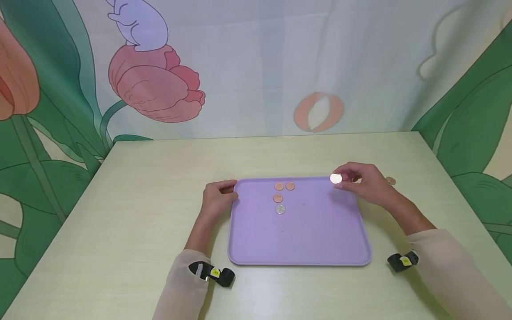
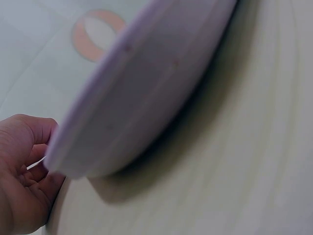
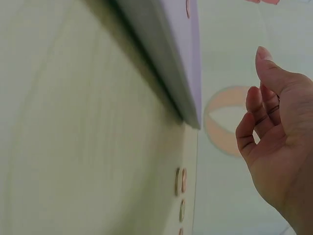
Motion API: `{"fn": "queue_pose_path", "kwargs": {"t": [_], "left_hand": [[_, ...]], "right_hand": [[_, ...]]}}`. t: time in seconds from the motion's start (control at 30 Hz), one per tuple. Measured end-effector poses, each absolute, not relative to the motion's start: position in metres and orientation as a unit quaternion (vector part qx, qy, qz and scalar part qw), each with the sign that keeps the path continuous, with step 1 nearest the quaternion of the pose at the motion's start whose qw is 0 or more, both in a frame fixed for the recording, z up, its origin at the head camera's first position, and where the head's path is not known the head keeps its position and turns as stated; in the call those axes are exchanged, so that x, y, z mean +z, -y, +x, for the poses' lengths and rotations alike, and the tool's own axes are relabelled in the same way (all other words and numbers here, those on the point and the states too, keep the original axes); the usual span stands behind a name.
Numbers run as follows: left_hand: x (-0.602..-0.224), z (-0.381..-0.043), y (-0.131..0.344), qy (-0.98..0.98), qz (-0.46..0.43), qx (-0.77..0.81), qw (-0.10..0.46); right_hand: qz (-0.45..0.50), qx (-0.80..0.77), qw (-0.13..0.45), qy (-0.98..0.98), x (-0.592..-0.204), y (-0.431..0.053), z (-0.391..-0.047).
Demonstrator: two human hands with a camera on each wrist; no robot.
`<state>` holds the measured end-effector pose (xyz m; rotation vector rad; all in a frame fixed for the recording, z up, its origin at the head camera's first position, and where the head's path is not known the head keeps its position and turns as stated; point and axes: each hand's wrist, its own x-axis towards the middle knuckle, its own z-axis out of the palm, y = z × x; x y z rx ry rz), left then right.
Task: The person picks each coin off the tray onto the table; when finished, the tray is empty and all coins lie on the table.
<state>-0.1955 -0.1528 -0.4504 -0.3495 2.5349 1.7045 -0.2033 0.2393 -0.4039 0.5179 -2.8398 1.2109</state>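
My left hand [image 1: 218, 198] holds the left rim of a purple tray [image 1: 316, 235] near its far corner; the left wrist view shows the thumb and fingers [image 2: 46, 188] at the tray's edge. Above the tray's far right corner, my right hand [image 1: 366, 183] pinches a bright, shiny coin [image 1: 336, 178] between thumb and fingertips. That coin is hidden in the right wrist view, where the hand [image 3: 281, 127] shows from its palm side. On the tray lie a silver coin [image 1: 280, 209] and three copper coins [image 1: 278, 198] in a small group left of centre.
Several more coins [image 3: 182, 210] lie on the table right of the tray, mostly hidden behind my right hand in the head view; one copper coin [image 1: 390, 181] shows there. A pale wooden table [image 1: 156, 213] carries everything. Behind it hangs a printed curtain [image 1: 248, 80].
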Motion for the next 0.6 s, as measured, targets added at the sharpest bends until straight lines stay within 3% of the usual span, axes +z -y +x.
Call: {"fn": "queue_pose_path", "kwargs": {"t": [0.6], "left_hand": [[-0.447, -0.194, 0.152, -0.823, -0.115, 0.555, 0.036]], "right_hand": [[0.115, 0.355, 0.028, 0.927, -0.421, -0.302, -0.193]]}}
